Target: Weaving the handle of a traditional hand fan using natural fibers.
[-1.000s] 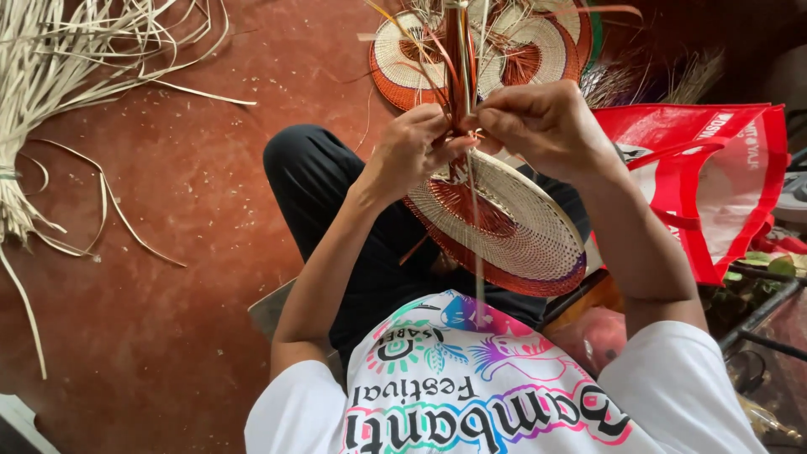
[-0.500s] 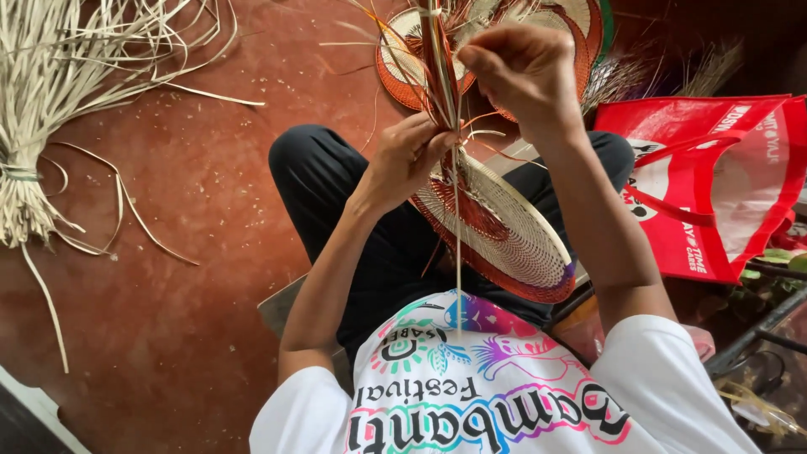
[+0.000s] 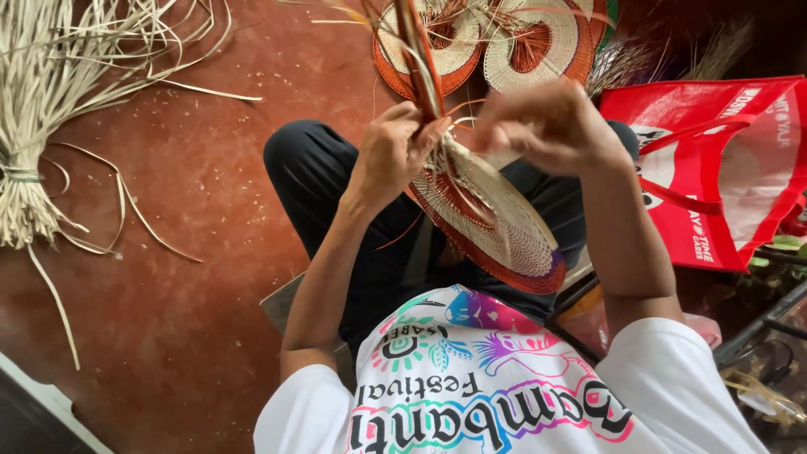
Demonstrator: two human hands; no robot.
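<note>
Weaving in progress: we are holding a round woven fan (image 3: 496,227) tilted over our lap, its cream face with rust-red centre and orange-purple rim turned partly toward us so the working edge sits up at the hands. Our left hand (image 3: 391,155) is clamping the bundle of red and orange strands (image 3: 416,50) where it meets the top edge of the fan, fingers closed round it, likely to keep tension while the other hand works. Our right hand (image 3: 546,126) is hovering just right of that grip, motion-blurred; fingers are bunched together, seemingly pinching a thin strand, but we cannot tell for sure. Just beyond the hands, two finished fans (image 3: 504,38) are lying flat on the red floor (image 3: 210,252), out of the way. Well off to the left of the left hand, a tied bundle of pale straw (image 3: 50,101) is sitting on the floor as stock. Right of the right hand, a red bag (image 3: 714,168) is standing open.
</note>
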